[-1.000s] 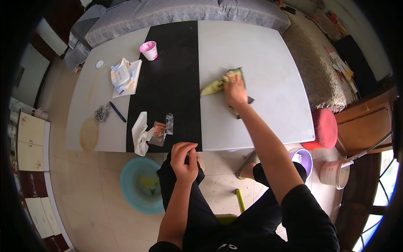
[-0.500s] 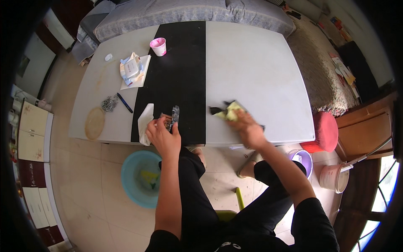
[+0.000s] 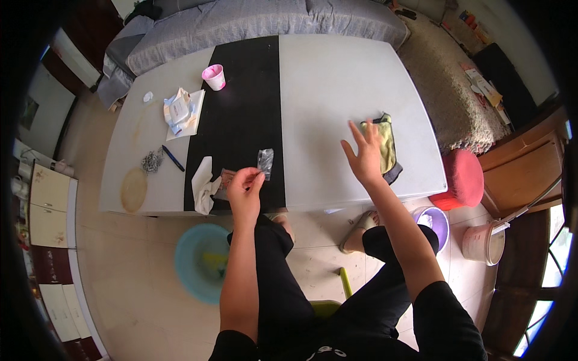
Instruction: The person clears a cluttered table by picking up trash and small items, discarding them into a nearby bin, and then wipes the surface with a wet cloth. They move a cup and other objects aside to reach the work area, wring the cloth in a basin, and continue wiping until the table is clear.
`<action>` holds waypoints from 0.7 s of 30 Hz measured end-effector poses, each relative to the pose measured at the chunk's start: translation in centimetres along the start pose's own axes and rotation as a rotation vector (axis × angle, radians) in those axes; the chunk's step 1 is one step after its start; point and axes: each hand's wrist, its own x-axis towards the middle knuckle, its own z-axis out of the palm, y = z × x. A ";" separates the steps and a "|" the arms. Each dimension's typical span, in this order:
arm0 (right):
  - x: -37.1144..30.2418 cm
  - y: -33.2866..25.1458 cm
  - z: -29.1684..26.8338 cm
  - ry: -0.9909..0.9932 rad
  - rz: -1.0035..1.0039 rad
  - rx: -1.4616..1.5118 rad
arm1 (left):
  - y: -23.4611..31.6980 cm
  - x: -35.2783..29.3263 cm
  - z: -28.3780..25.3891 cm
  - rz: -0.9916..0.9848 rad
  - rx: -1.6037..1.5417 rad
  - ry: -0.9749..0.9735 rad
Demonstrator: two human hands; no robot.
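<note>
At the far left of the worktop (image 3: 337, 78) lies a round tan stain or disc (image 3: 133, 189); the fisheye makes it hard to tell which. Just right of it sit a small metal chain heap (image 3: 152, 161) and a dark pen (image 3: 173, 158), with a bundle of papers and packets (image 3: 180, 111) above them and a pink cup (image 3: 213, 76) in the upper left of the frame, at the edge of the black strip (image 3: 241, 114) that runs down the worktop. On the strip's near end lies a crumpled white tissue (image 3: 203, 185).

The left hand (image 3: 244, 191) is over the strip's lower edge, its fingers (image 3: 255, 176) pinched shut on the lower corner of a small silvery wrapper (image 3: 265, 162). The wrapper stands up and right from the fingertips, its long axis running roughly away from the person.

Further right, the right hand (image 3: 364, 157) hovers with fingers (image 3: 356, 133) spread wide and holding nothing. The yellow-green cloth (image 3: 386, 145) lies immediately to its right, partly behind the palm, long axis running away from the person, over a dark rag (image 3: 392, 174) near the worktop's right edge. The right hand is much the nearer to it.

On the floor stand a blue basin (image 3: 201, 262) at lower left and a red stool (image 3: 463, 177) at right.
</note>
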 end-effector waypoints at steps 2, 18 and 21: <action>0.7 -2.2 -0.9 -0.093 -0.104 0.424 | 1.4 -0.6 1.1 -0.096 -0.216 -0.051; -0.5 -11.4 -7.7 -0.555 0.239 1.245 | 8.6 -3.2 1.6 -0.117 -0.489 -0.195; -0.6 -11.8 -8.3 -0.516 0.283 1.308 | 9.2 -3.5 1.7 -0.090 -0.489 -0.181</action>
